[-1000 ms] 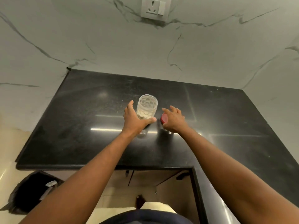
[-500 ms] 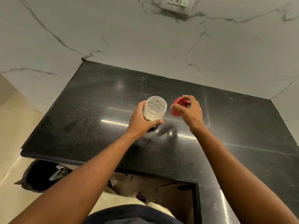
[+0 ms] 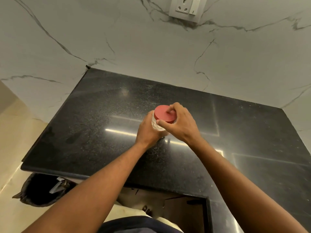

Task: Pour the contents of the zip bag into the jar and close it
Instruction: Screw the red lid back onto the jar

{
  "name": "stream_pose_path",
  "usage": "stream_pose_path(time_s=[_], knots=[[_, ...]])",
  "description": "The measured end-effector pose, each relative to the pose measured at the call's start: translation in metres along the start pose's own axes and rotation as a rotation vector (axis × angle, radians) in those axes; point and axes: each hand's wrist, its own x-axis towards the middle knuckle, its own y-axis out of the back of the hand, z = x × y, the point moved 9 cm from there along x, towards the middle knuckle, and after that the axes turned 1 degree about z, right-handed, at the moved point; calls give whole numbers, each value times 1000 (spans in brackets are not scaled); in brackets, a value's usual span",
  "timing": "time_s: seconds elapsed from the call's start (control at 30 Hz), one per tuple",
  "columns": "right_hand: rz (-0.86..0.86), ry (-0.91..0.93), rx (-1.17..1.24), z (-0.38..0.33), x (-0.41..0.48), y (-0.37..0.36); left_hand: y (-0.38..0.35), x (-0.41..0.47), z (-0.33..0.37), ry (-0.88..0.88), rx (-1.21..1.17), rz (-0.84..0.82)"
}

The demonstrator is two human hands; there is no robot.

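Observation:
A small clear dimpled jar [image 3: 156, 126] is held above the black countertop [image 3: 104, 125], mostly hidden by my hands. My left hand [image 3: 148, 130] wraps around its body from the left. A red round lid [image 3: 164, 114] sits on top of the jar's mouth. My right hand [image 3: 180, 122] grips the lid from the right, thumb at its near edge and fingers over its far side. No zip bag shows on the counter.
A marble wall with a socket and switch plate [image 3: 186, 8] rises behind the counter. A dark bin [image 3: 40, 190] with a crumpled wrapper inside stands on the floor at the lower left. The counter has a cut-out corner [image 3: 206, 199] near me.
My right hand picked the red lid up from the counter and brought it left onto the jar's mouth. My left hand has kept hold of the jar, lifted slightly.

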Motion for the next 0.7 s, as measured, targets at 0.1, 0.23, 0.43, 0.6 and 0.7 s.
stream_pose_path(time_s=[0.1, 0.23, 0.43, 0.6, 0.7], knots=[[-110, 71, -145, -6, 6, -8, 4, 1, -2, -16, 17, -7], [-293, 46, -244, -11, 18, -13, 6, 4, -1, -37, 32, -32], [-494, 60, -413, -28, 36, -15, 5, 4, -3, -35, 46, -37], [-454, -13, -503, -28, 52, -10, 4, 5, -4, -28, 60, -38], [-295, -39, -697, -24, 59, -5, 4, 5, -8, -2, 63, -33]])
